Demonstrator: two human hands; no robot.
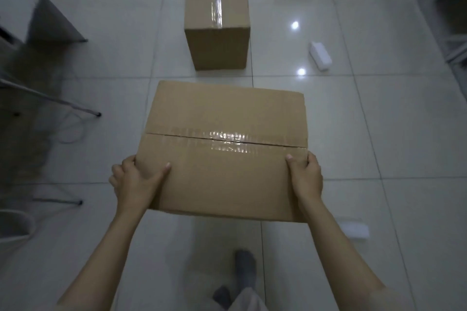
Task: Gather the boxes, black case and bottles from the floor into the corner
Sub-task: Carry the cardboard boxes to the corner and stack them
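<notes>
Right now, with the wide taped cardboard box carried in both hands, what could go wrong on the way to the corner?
1. The wide taped cardboard box hides the floor just ahead; the tall brown cardboard box stands right beyond it and could be bumped.
2. The left hand and right hand grip only the near corners, so the far end may tip down.
3. The glossy tile floor looks slippery under socked feet.

Beyond my fingers (131, 161), bare floor (379, 134) lies open either side; a taped box (217, 23) stands directly ahead, a white object (320, 56) ahead-right.
</notes>
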